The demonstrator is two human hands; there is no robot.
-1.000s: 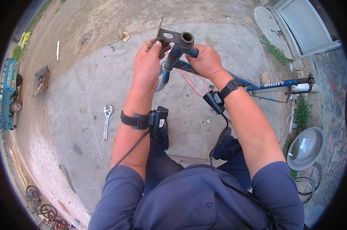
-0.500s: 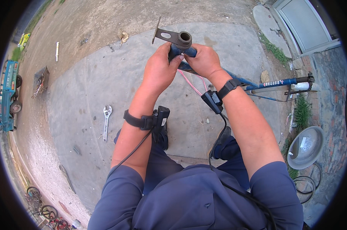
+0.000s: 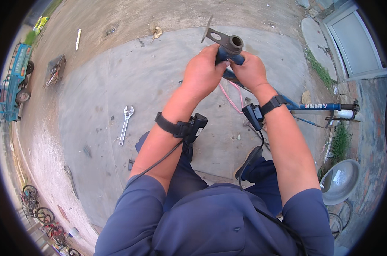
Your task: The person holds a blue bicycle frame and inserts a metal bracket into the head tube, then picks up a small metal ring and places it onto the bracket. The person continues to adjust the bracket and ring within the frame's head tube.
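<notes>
Both my hands grip a blue bicycle frame (image 3: pixel 289 102) at its head tube, out in front of me. My left hand (image 3: pixel 205 70) wraps the tube from the left. Around its right side closes my right hand (image 3: pixel 250 72), the thumbs nearly meeting. A dark metal bracket (image 3: pixel 219 37) with an oval hole and a round collar sits on top of the tube. From there the frame's long tubes run to the right, partly hidden behind my right forearm. A pink cord (image 3: pixel 232 99) hangs below my hands.
An adjustable wrench (image 3: pixel 125 125) lies on the grey mat (image 3: pixel 91 98) to my left. Beyond it stand a box of scraps (image 3: pixel 55 70) and a blue truck (image 3: pixel 15 83). Bicycles (image 3: pixel 44 215) are at the lower left, a metal basin (image 3: pixel 339 182) at the right by a brick wall.
In the picture my hands and the bicycle frame have shifted right and slightly down. The wrench and the surroundings have shifted too, as the view turned. Both hands keep their hold.
</notes>
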